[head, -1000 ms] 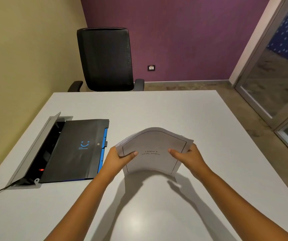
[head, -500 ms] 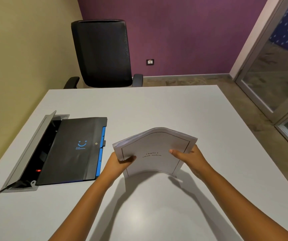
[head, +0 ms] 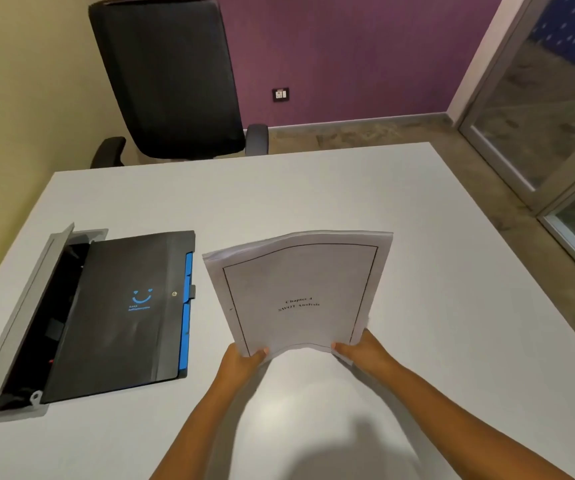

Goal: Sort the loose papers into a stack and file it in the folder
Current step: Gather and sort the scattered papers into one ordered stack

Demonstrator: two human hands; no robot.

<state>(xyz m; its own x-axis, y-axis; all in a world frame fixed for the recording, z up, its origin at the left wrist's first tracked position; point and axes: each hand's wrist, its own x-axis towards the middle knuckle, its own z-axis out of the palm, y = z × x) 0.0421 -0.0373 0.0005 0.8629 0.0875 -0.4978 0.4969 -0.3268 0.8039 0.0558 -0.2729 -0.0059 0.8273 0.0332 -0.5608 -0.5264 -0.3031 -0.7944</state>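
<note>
Far left: a grey metal cable hatch (head: 19, 327) sunk into the worktop (head: 314, 202), lid tilted up, dark wiring inside. Lying partly over it, closed and flat: a black matte plastic folder (head: 123, 317), rectangular, printed with a small blue smile logo, a metal snap stud near its right edge and blue tabbed dividers showing along that side. Just right of the folder, apart from it: a stack of white papers (head: 300, 292), held above the worktop, top sheet bearing a thin black border and the printed lines "Chapter 4" and "SWOT Analysis"; sheets bowed, upper edge curling, left edges slightly fanned and uneven. Left hand (head: 241, 365) at the stack's lower left corner, grip pinching the paper, thumb on top and fingers hidden beneath. Right hand (head: 365, 351) at the lower right corner, grip likewise pinching the sheets, thumb on the top sheet. Bare forearms reaching in from the bottom edge, soft shadows beneath them. Worktop smooth, pale grey-white, faintly glossy. Beyond it: a black mesh-backed office chair (head: 168, 77) with padded armrests, a cream wall at left, a purple wall behind with a small socket plate (head: 280, 94), speckled stone floor, and a glazed metal-framed door (head: 539, 116) at right.
</note>
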